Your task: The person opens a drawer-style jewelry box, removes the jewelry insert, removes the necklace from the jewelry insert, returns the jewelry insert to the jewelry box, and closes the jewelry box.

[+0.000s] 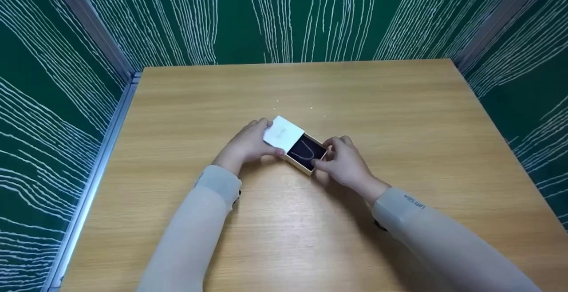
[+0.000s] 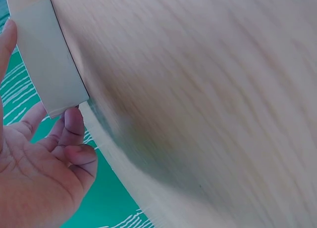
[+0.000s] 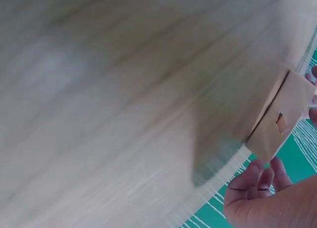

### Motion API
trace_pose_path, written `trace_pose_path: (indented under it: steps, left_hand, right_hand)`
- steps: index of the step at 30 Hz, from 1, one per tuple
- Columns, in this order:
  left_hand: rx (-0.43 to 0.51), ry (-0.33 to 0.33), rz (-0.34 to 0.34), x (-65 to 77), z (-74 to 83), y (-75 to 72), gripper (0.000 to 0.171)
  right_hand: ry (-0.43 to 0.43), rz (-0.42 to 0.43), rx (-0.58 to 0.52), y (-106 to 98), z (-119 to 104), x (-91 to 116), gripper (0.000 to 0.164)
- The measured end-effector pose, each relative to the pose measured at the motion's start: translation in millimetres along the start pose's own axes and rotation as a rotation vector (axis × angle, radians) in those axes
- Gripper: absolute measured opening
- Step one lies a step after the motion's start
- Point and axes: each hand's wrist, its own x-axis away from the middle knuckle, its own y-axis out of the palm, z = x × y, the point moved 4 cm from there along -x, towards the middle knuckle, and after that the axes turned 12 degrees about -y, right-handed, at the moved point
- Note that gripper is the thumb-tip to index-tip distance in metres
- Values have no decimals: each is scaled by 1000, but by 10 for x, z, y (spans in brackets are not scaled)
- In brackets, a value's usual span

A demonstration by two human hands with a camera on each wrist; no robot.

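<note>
A small jewellery box with a white sleeve (image 1: 283, 134) lies slantwise near the middle of the table, its drawer (image 1: 298, 164) slid partly out toward the right. Inside the dark lining rests a thin looped chain (image 1: 312, 151). My left hand (image 1: 249, 142) grips the sleeve at its left end, thumb along the near side. Across from it, my right hand (image 1: 345, 162) pinches the drawer's outer end between thumb and fingers. The left wrist view has the pale sleeve side (image 2: 49, 60) over the curled fingers; the right wrist view shows a notched tan box face (image 3: 277, 116).
The wooden table (image 1: 284, 234) stretches around the box, with a few tiny pale specks (image 1: 311, 108) beyond it. Green panels (image 1: 235, 17) with white streaks stand at the back and both sides. A metal rail (image 1: 95, 174) runs along the left edge.
</note>
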Motion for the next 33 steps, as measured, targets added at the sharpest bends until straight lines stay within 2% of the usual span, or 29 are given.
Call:
trace_pose_path:
  steps: [7, 12, 16, 25, 33]
  left_hand:
    - [0, -24, -11, 0, 5, 43, 108]
    - [0, -18, 6, -8, -5, 18, 108]
    - [-21, 8, 14, -8, 9, 10, 108]
    - [-93, 46, 17, 8, 56, -4, 109]
    - [-131, 59, 44, 3, 15, -5, 112]
  right_hand:
    - [-19, -47, 188, 54, -106, -44, 69]
    - [-15, -82, 277, 55, -221, -132, 54]
    - [-13, -90, 315, 54, -259, -187, 45]
    - [-35, -69, 378, 102, -265, -211, 41]
    - [-66, -57, 371, 135, -278, -228, 40]
